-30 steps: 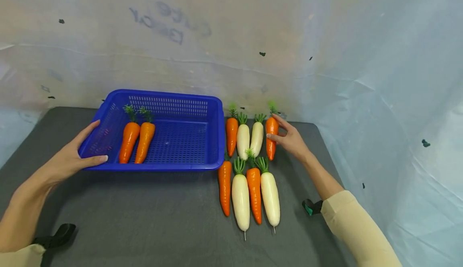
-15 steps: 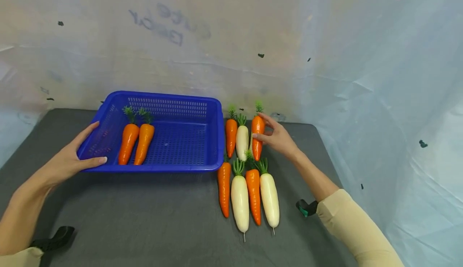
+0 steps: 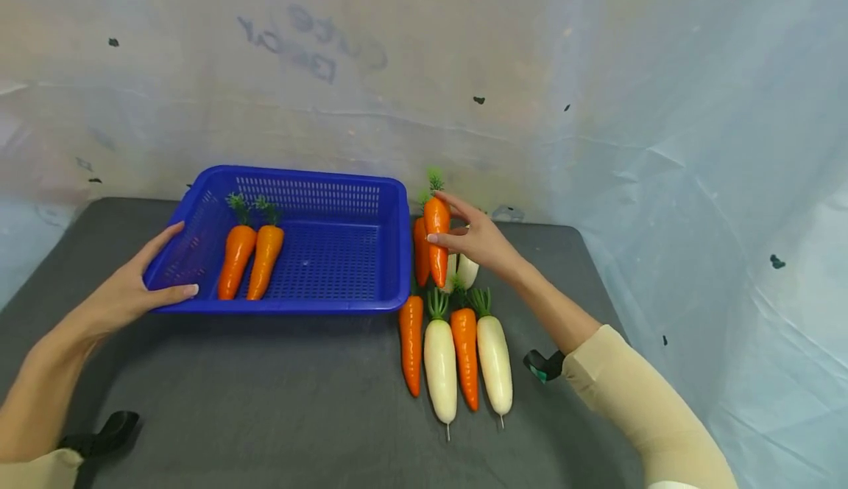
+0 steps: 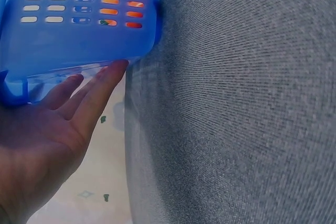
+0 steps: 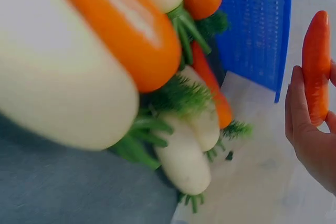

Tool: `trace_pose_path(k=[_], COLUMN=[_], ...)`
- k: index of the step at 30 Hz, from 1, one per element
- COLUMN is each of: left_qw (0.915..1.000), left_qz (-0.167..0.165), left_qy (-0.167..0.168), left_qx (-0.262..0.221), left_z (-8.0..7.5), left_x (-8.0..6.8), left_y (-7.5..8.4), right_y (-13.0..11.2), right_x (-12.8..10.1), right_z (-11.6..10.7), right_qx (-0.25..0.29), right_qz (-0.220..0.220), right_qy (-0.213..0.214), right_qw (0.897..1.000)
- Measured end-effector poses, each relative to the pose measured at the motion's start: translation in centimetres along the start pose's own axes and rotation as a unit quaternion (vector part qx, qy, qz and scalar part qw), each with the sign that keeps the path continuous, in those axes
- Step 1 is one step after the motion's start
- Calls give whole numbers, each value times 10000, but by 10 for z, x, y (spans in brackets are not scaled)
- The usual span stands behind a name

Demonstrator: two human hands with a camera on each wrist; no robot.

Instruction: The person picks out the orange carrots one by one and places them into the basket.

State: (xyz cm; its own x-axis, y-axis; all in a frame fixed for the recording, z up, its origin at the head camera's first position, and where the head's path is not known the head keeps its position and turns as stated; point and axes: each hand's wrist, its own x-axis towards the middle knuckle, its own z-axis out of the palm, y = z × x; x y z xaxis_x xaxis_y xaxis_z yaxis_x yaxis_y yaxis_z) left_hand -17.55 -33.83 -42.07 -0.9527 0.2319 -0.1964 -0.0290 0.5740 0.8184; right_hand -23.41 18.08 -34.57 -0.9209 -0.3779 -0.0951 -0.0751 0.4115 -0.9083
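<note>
My right hand point(image 3: 478, 240) pinches an orange toy carrot point(image 3: 437, 235) between thumb and fingers, lifted just right of the blue basket point(image 3: 344, 305). The right wrist view shows the same carrot point(image 5: 316, 66) in my hand point(image 5: 312, 137). My left hand point(image 3: 135, 283) rests with straight fingers against the basket's front left corner; the left wrist view shows the fingers point(image 4: 86, 95) along the basket wall point(image 4: 79, 30). Two carrots point(image 3: 250, 257) lie inside the basket at its left side.
On the grey table point(image 3: 265, 400), right of the basket, lie an orange carrot point(image 3: 420, 253), white radishes point(image 3: 464, 272) behind my hand, and a front row of two carrots point(image 3: 411, 342) and two radishes point(image 3: 493, 353). A plastic sheet wall point(image 3: 695, 180) stands behind and to the right.
My right hand has lifted the rightmost back-row carrot and carried it left and up, towards the basket. The left hand and the basket have stayed put.
</note>
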Motion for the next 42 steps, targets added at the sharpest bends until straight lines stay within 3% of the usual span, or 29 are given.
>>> trace_pose_path(k=[9, 23, 28, 37, 42], left_qw=[10000, 9998, 9999, 9999, 9999], left_qz=[-47, -108, -57, -114, -119], left_qy=[-8, -4, -38, -2, 1], left_qx=[-77, -169, -151, -96, -95], left_z=[0, 1, 1, 1, 1], left_x=[0, 0, 1, 2, 2], left_y=[0, 1, 1, -1, 0], right_y=[-15, -26, -29, -36, -41], right_x=[17, 45, 55, 66, 70], right_z=[21, 50, 65, 91, 100], right_qx=[-310, 105, 17, 981, 1002], right_qz=[-285, -219, -154, 63, 117], right_qy=[-336, -641, -662, -751, -735], right_qw=[9985, 9977, 9977, 9923, 9922])
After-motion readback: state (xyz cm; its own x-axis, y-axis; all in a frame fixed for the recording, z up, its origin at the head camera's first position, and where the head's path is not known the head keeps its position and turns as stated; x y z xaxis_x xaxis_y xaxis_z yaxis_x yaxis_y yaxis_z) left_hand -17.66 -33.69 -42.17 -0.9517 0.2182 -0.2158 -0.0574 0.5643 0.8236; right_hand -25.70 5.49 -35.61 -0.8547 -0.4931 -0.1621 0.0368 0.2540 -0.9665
